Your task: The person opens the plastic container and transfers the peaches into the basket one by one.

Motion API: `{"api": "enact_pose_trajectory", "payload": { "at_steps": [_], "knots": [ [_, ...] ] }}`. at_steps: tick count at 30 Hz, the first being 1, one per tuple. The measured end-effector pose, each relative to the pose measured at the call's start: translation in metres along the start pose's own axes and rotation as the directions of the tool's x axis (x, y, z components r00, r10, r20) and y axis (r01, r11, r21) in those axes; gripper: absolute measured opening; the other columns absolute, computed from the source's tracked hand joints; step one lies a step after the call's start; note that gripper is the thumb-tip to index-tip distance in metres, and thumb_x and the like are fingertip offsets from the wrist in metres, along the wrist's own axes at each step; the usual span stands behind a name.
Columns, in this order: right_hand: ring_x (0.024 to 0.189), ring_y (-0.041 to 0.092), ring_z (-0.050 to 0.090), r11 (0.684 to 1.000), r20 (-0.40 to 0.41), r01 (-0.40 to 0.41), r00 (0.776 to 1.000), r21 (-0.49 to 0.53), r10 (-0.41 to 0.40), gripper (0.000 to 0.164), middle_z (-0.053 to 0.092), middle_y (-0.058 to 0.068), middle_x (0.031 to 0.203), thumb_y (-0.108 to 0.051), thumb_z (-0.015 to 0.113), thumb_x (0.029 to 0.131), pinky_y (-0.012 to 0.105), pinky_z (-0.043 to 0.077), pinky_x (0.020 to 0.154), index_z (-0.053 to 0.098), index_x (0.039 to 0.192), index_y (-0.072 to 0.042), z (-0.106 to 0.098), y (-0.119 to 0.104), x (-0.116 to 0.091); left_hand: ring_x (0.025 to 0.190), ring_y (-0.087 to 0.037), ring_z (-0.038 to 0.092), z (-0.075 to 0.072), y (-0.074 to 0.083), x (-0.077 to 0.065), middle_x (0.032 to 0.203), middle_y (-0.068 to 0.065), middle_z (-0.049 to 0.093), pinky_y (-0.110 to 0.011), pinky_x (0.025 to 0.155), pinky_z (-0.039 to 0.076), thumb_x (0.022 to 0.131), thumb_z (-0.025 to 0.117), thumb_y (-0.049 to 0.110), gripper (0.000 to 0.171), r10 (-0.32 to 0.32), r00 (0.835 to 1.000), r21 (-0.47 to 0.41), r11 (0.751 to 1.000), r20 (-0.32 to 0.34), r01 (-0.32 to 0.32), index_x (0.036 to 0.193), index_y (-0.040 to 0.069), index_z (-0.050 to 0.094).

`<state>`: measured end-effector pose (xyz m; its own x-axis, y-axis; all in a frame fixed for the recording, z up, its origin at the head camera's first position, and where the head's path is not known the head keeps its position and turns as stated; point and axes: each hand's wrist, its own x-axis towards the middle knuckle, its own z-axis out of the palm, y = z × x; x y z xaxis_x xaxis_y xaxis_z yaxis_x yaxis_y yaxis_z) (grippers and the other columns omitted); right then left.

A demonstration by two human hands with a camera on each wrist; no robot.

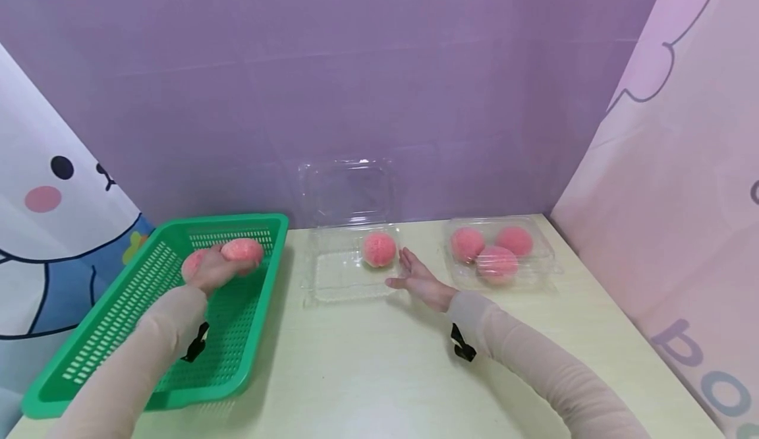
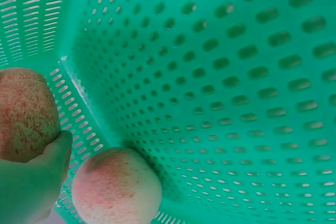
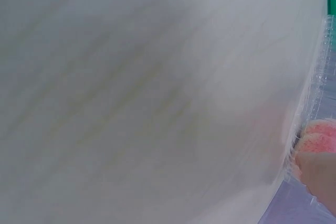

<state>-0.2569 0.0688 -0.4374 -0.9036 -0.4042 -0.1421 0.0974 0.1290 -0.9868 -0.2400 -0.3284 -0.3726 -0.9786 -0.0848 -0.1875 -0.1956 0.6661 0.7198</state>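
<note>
A rectangular basket (image 1: 196, 396) of rigid green plastic is set at the left of a pale, smooth table (image 1: 350, 360), its walls and floor pierced by rows of slots. Inside it, 2 rounded peaches are seen, mottled pink and fuzzy-looking: the gripped peach (image 2: 26, 114) is clamped in the curled left hand (image 1: 215, 271), while the loose peach (image 2: 116, 190) is seen just beside, within the basket. The finger side of that grip is partly hidden

At the middle, a thin, clear plastic container (image 1: 339, 277) with a squarish tray is stood open, its hinged lid (image 1: 350, 192) raised behind. In the tray's far right part, 1 globe-shaped peach (image 1: 379, 249) is held. The right hand (image 1: 421, 282) is placed at the right side of this container, its fingers extended and its thumb spread well apart from them; nothing is grasped by it, and whether the rim is pressed cannot be told

Farther right, 3 pink peaches (image 1: 497, 262) are enclosed by a second clear container (image 1: 536, 274). Both arms are covered by soft, creased beige sleeves (image 1: 536, 363), and the table is backed by a lightly wrinkled purple cloth (image 1: 379, 83)
</note>
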Motion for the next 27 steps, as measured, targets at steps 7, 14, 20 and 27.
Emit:
{"api": "enact_pose_trajectory", "payload": {
  "at_steps": [7, 14, 20, 27],
  "knots": [
    [0.142, 0.023, -0.001, 1.000, 0.003, -0.011, 1.000, -0.001, 0.011, 0.097, -0.006, 0.006, 0.154, -0.008, 0.063, 0.083, 0.040, 0.005, 0.115, -0.011, 0.146, -0.009, 0.000, 0.000, 0.000, 0.114, -0.038, 0.043, 0.003, -0.008, 0.001, 0.129, -0.031, 0.039, -0.050, 0.092, 0.043, 0.083, 0.063, 0.039, 0.089, 0.013, 1.000, 0.016, 1.000, -0.009, -0.013, 0.136, -0.015, 0.017],
    [0.142, 0.024, -0.002, 1.000, 0.010, -0.007, 1.000, -0.002, 0.007, 0.097, -0.007, 0.009, 0.154, -0.008, 0.063, 0.083, 0.041, 0.005, 0.115, -0.011, 0.146, -0.009, 0.000, -0.001, -0.001, 0.115, -0.042, 0.039, 0.007, -0.015, 0.001, 0.130, -0.036, 0.032, -0.054, 0.094, 0.040, 0.084, 0.061, 0.037, 0.094, 0.001, 1.000, 0.032, 0.999, -0.011, -0.001, 0.136, -0.019, 0.007],
    [0.142, 0.025, -0.002, 1.000, 0.010, -0.008, 1.000, -0.001, 0.008, 0.097, -0.007, 0.009, 0.154, -0.007, 0.063, 0.083, 0.042, 0.004, 0.115, -0.011, 0.146, -0.008, 0.001, -0.003, -0.003, 0.108, -0.039, 0.043, 0.011, -0.018, 0.002, 0.125, -0.035, 0.036, -0.051, 0.091, 0.042, 0.083, 0.062, 0.034, 0.092, 0.013, 0.999, 0.044, 0.999, -0.033, -0.012, 0.134, -0.021, 0.009],
    [0.142, 0.023, -0.001, 1.000, 0.000, -0.025, 1.000, -0.002, 0.025, 0.097, -0.005, 0.007, 0.154, -0.007, 0.062, 0.083, 0.041, 0.005, 0.115, -0.010, 0.146, -0.010, 0.001, -0.004, -0.002, 0.108, -0.038, 0.042, 0.014, -0.018, 0.006, 0.127, -0.035, 0.034, -0.050, 0.091, 0.042, 0.082, 0.063, 0.037, 0.096, 0.012, 0.999, 0.075, 0.997, -0.034, -0.009, 0.135, -0.019, 0.007]
  ]
}}
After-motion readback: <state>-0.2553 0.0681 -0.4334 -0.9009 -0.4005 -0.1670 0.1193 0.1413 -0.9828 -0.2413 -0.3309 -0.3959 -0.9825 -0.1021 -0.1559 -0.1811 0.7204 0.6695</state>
